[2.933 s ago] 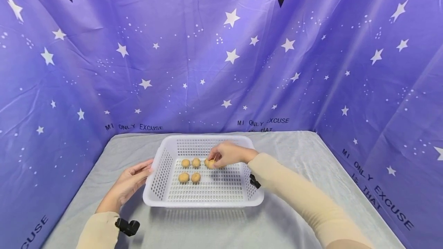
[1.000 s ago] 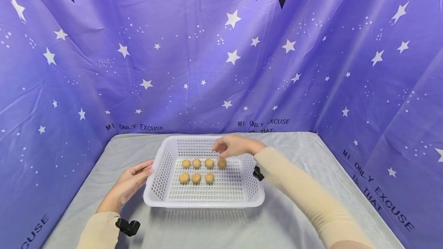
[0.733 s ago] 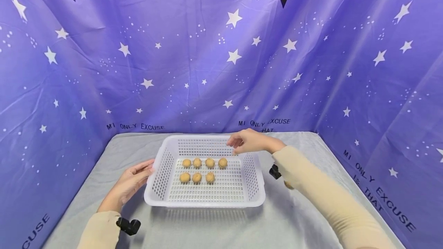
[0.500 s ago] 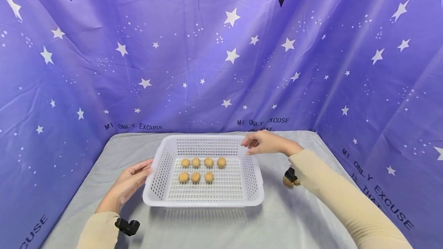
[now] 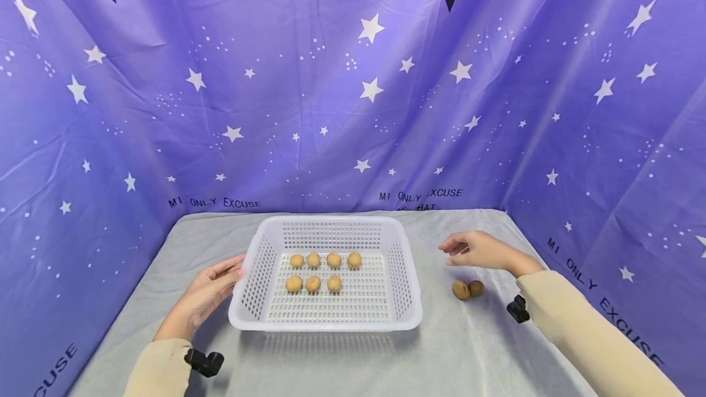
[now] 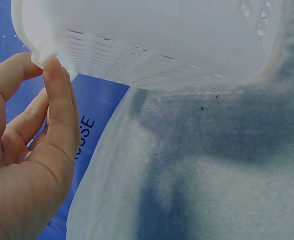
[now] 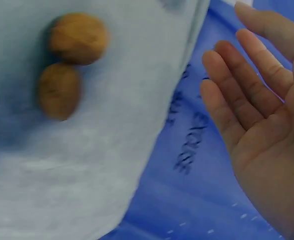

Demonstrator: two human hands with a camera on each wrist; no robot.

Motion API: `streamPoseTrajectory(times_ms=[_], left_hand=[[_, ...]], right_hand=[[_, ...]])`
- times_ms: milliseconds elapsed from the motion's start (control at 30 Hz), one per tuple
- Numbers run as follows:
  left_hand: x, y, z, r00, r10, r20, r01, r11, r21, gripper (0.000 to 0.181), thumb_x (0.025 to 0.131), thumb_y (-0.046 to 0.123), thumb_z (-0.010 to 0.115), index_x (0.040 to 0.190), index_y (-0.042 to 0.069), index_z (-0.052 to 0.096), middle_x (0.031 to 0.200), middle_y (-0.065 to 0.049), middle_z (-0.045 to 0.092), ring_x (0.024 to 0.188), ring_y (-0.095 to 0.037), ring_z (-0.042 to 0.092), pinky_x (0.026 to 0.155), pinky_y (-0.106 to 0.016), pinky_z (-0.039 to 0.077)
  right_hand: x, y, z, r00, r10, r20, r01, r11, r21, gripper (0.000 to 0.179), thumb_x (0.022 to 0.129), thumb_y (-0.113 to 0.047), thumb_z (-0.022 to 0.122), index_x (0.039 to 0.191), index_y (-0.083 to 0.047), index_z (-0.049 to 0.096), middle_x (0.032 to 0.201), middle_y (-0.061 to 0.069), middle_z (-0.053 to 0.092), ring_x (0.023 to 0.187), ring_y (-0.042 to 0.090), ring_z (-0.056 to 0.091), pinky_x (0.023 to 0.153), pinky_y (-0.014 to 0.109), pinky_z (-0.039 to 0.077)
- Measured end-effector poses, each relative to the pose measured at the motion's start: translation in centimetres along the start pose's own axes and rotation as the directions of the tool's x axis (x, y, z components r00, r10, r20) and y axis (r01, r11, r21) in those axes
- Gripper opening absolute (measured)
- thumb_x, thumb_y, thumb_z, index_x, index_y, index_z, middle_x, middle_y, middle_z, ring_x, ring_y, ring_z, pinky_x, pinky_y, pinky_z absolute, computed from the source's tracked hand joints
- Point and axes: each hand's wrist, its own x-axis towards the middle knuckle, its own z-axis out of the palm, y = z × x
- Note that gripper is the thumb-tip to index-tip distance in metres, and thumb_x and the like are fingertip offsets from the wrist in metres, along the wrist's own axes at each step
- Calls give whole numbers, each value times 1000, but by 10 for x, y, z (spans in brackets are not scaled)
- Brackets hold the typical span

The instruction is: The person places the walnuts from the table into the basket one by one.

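Note:
A white plastic basket (image 5: pixel 325 326) with perforated walls stands on the cloth-covered table. Inside lie walnuts (image 5: pixel 333 260) in two rows, several at the back and three in front. My left hand (image 5: pixel 201 293) pinches the basket's left rim between thumb and fingers; the left wrist view shows this grip (image 6: pixel 37 125) up close. To the right of the basket, my right hand (image 5: pixel 477 251) hovers with relaxed fingers and nothing in them. Just below it in the head view, two loose walnuts (image 5: pixel 461 290) sit side by side on the cloth, also seen in the right wrist view as brown walnuts (image 7: pixel 78 39).
A pale grey cloth (image 5: pixel 309 366) covers the table. Blue-purple curtains (image 5: pixel 309 78) with stars enclose the back and both sides. Black wrist cameras (image 5: pixel 204 362) are strapped at both sleeves.
My right hand has let go of walnuts in the basket and moved right, over the rim, to above the two loose ones. A third walnut now lies in the front row. Left hand unchanged.

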Motion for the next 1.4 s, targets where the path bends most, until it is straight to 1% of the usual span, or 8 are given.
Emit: streamPoseTrajectory(times_ms=[133,267,333,433,533,867,1200,1400], left_hand=[[-1,0,0,1000,2,4,-2,1000,4,65,98,12,67,151,-8,34,127,-1,65,110,-9,64,95,-25,52],[-2,0,-1,1000,2,8,-2,1000,4,64,99,12,66,151,-8,34,130,-4,64,110,-9,64,95,-25,52],[-2,0,0,1000,1,8,-2,1000,2,63,99,12,65,151,-7,35,130,-4,63,110,-9,64,95,-25,52],[-2,1,0,1000,1,10,-1,1000,0,64,99,12,65,151,-7,34,130,-4,63,110,-9,63,95,-25,52],[-2,0,0,1000,0,8,0,1000,-7,64,99,11,66,151,-8,34,129,-4,64,110,-9,64,95,-25,52],[-1,1,0,1000,-5,-5,5,1000,-4,66,98,12,67,151,-8,34,129,-3,63,111,-9,63,96,-26,52],[0,1,1,1000,1,-3,-1,1000,3,65,98,12,67,150,-8,35,127,-2,65,109,-9,63,95,-26,52],[-1,1,0,1000,3,-1,-3,1000,2,65,98,12,67,150,-9,36,129,-3,64,109,-9,63,95,-26,52]], right_hand=[[-14,18,10,1000,31,-4,-31,999,35,29,92,-15,73,116,0,69,113,17,69,104,36,66,89,38,56],[-24,34,23,997,75,35,-76,996,53,32,91,-15,73,117,4,68,115,21,68,105,38,65,89,38,56],[-28,42,29,994,91,57,-95,993,71,34,89,-14,75,117,5,68,115,20,69,105,37,66,87,35,56],[-32,50,35,993,87,83,-97,988,117,36,88,-11,76,116,9,67,110,17,70,102,34,67,81,29,56],[-34,55,38,993,80,89,-94,983,161,36,87,-9,76,115,10,67,106,15,72,98,31,68,78,23,55],[-33,58,39,992,92,81,-103,984,148,33,86,-10,77,113,7,70,104,10,72,94,24,68,77,23,55],[-32,52,36,992,98,79,-109,982,152,33,86,-10,77,112,8,69,100,9,72,90,18,68,74,24,56],[-27,45,27,991,122,55,-127,987,96,38,86,-17,78,117,5,70,103,5,72,94,17,66,79,24,54]])
